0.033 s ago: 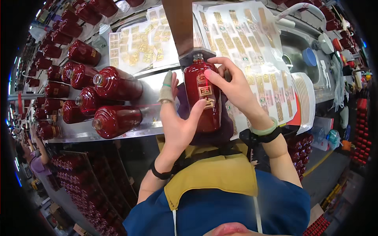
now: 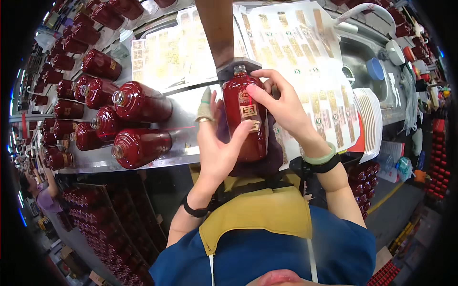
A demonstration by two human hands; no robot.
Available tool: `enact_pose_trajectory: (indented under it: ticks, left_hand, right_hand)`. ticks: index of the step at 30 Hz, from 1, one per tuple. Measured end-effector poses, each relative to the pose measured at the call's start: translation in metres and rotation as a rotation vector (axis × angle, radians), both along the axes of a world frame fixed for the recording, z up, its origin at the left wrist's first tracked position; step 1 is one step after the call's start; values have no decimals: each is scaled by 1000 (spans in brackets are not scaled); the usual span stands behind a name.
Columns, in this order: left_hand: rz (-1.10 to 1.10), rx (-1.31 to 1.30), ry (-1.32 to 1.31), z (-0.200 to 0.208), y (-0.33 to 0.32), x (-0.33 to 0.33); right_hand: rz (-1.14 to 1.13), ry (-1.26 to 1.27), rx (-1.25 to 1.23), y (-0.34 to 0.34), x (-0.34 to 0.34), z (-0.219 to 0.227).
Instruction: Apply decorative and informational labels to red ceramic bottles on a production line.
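Note:
A dark red glass bottle (image 2: 232,105) with a clear, uncapped neck lies in front of me on a dark purple cloth (image 2: 273,159). Gold characters run down its front below a round emblem. My right hand (image 2: 292,107) grips its upper right side, thumb on the emblem and index finger near the shoulder. The thumb of my left hand (image 2: 213,151) rests on the lowest gold character. The other left fingers stretch upward beside the bottle, apart from the thumb, with pale finger covers on them.
Several red bottles (image 2: 143,102) lie at the left. White sheets of gold stickers (image 2: 167,52) and gold strips (image 2: 286,43) cover the bench beyond. A brown post (image 2: 214,31) rises past the bottle. A sink (image 2: 367,57) is at the right, beside stacked white sheets (image 2: 368,117).
My left fingers have shifted slightly right, closer to the bottle; the left thumb stays on the lowest character. The light on the sticker sheets looks brighter. My right hand is nearly still.

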State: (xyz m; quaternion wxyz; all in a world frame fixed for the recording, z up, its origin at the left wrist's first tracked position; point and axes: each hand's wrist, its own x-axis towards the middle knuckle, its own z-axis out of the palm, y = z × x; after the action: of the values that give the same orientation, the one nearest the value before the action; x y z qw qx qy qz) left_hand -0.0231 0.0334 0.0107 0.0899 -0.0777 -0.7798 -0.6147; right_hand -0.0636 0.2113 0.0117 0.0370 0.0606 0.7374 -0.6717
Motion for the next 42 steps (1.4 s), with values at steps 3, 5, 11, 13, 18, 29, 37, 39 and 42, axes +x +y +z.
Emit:
enact_pose_trajectory:
  ticks: [3,5,11,13,18,29,37,39,42]
  left_hand:
    - [-214,317,-438,4,6,-5]
    - [-211,369,-450,6,7,-8]
    - [-209,459,-458,0,8,-8]
    - [-211,448,-447,-5,7,-7]
    - [-228,479,-460,-1,8,-5]
    - [-190,410,-393,-10,3,-7]
    - [-211,329,-395,-10,10,-7]
    - [-201,268,-375,-7,6,-4]
    - [-198,328,-458,-7,3,-2]
  right_hand:
    - [-18,-2,12,-4,-2,1]
    - [-28,7,21,-3,-3,-3]
    - [-9,-10,84,-5,-3,2]
    - [-10,-24,49,-5,-3,7]
    - [3,-29,31,-4,-2,9]
    - [0,-17,2,-10,-6,6]
    - [-27,-22,-86,0,-1,0]
    - [-33,-19,-49,0,-1,-5]
    - [3,-42,-47,0,-3,-4]
